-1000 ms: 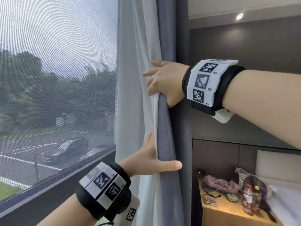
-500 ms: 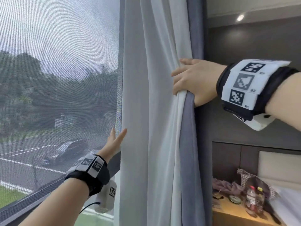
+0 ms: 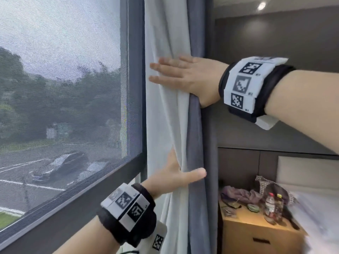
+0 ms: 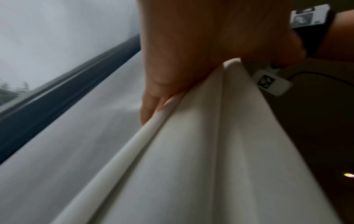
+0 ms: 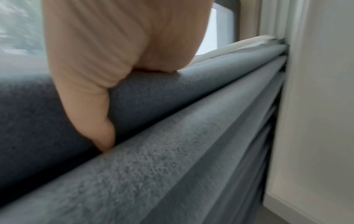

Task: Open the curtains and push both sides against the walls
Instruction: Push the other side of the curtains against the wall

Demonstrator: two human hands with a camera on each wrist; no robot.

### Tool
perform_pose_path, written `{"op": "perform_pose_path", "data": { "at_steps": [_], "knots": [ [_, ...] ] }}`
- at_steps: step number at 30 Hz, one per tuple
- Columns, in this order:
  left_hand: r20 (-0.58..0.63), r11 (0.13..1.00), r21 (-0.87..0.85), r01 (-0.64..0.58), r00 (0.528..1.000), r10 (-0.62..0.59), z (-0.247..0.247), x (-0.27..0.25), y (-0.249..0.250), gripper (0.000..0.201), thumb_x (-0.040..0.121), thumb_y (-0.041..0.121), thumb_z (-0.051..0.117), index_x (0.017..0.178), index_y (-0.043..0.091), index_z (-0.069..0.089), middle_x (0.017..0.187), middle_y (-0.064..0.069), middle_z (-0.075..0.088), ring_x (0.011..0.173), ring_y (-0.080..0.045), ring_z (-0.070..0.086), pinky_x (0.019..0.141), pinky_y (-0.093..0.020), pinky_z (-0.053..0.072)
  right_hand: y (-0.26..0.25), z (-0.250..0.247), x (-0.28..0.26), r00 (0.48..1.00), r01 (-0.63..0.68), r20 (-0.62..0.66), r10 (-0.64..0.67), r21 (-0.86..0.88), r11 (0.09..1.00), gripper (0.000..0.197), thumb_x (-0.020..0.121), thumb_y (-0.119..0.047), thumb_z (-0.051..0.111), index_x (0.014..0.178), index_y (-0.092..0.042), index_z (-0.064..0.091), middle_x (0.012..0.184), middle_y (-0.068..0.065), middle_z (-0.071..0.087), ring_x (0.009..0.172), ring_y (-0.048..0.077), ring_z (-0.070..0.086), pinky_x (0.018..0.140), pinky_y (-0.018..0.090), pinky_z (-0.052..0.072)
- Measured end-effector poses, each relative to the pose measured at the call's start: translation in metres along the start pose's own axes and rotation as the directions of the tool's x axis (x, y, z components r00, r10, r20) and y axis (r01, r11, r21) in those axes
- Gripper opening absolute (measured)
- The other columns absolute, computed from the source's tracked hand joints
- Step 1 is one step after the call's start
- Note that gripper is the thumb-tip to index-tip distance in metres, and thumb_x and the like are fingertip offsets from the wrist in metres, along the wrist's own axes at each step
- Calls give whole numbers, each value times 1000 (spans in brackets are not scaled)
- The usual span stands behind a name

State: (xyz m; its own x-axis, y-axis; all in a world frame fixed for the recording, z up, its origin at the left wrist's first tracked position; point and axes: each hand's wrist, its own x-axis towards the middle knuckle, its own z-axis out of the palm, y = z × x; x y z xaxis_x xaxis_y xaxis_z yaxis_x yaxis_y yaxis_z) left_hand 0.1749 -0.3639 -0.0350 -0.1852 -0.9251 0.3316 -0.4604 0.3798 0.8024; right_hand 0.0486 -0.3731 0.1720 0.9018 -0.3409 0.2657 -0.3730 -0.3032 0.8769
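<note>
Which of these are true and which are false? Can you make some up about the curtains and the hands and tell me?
1. The right hand lies flat with fingers spread on the white curtain. True.
2. The left hand is holding a bottle. False: it presses on the curtain folds, lower down.
3. A grey curtain hangs beside the white one. True.
4. The curtains cover the whole window. False: they are bunched at the right side, and a car shows outside.
5. Bottles stand on the wooden bedside table. True.
</note>
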Motion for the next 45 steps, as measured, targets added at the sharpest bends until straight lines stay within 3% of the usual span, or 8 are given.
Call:
{"op": "perform_pose_path", "data": {
  "at_steps": [4, 9, 17, 28, 33, 37, 42, 45],
  "knots": [
    [-115, 997, 24, -68, 991, 70, 22, 8, 4, 125, 57, 58, 76, 146, 28, -6, 150, 17, 6, 141, -1, 3, 116, -29, 12, -4, -4, 8, 996, 79, 49, -73, -124, 989, 106, 65, -3, 57, 148, -32, -2, 159, -2, -12, 144, 19, -17, 112, 41, -11],
    [-237, 971, 146, -187, 947, 218, 35, 34, -7, 92, 72, 34, 74, 142, 27, 15, 139, 10, 26, 135, -7, 25, 112, -26, 23, 11, 9, 6, 981, 36, 193, -13, -112, 993, 88, 66, -41, 73, 143, -30, 31, 153, -5, 28, 146, 16, -4, 115, 46, -6],
    [-277, 966, 192, -173, 935, 222, 52, 100, -19, 86, 78, 25, 68, 145, 26, 14, 139, 12, 33, 131, -6, 28, 110, -29, 25, 55, 81, -12, 983, 3, 185, 3, -31, 1000, 107, 52, -75, 67, 143, -30, 33, 150, -6, 33, 146, 14, 0, 115, 42, -6],
    [-346, 981, 149, -126, 922, 171, 106, 189, -16, 79, 73, 31, 61, 140, 35, 20, 139, 12, 40, 130, -7, 36, 112, -39, 33, 102, 171, -26, 990, 45, 137, -41, -28, 999, 102, 58, -71, 66, 144, -28, 30, 151, -3, 30, 146, 17, -3, 115, 43, -9],
    [-357, 974, 177, -138, 914, 194, 120, 221, -18, 77, 72, 20, 55, 137, 39, 19, 141, 12, 37, 132, -5, 33, 113, -33, 28, 121, 208, -32, 988, 100, 124, -95, -38, 994, 123, 47, -78, 66, 148, -28, 15, 158, 0, 10, 144, 19, -14, 113, 45, -13],
    [-323, 981, 167, -100, 934, 150, 124, 239, -16, 74, 74, 12, 54, 138, 30, 21, 140, 5, 39, 130, -10, 36, 112, -38, 32, 132, 233, -30, 987, 134, 111, -118, -148, 980, 139, 43, -65, 78, 148, -28, -6, 159, 3, -9, 144, 23, -17, 113, 49, -9],
    [-250, 981, 179, -77, 961, 121, 131, 260, -19, 68, 79, 14, 52, 141, 19, 26, 137, 3, 44, 128, -11, 42, 106, -28, 38, 127, 258, -19, 989, 134, -36, -145, -218, 967, 129, 55, -54, 79, 148, -27, -7, 158, 6, -17, 143, 24, -20, 113, 50, -9],
    [-198, 976, 196, -94, 971, 133, 136, 278, -23, 55, 86, 6, 51, 137, 17, 35, 124, 10, 51, 111, 9, 49, 87, -2, 40, 125, 265, -10, 977, 173, -80, -198, -240, 955, 118, 58, -55, 77, 149, -29, 6, 159, 4, -12, 143, 24, -22, 112, 50, -12]
  ]
}}
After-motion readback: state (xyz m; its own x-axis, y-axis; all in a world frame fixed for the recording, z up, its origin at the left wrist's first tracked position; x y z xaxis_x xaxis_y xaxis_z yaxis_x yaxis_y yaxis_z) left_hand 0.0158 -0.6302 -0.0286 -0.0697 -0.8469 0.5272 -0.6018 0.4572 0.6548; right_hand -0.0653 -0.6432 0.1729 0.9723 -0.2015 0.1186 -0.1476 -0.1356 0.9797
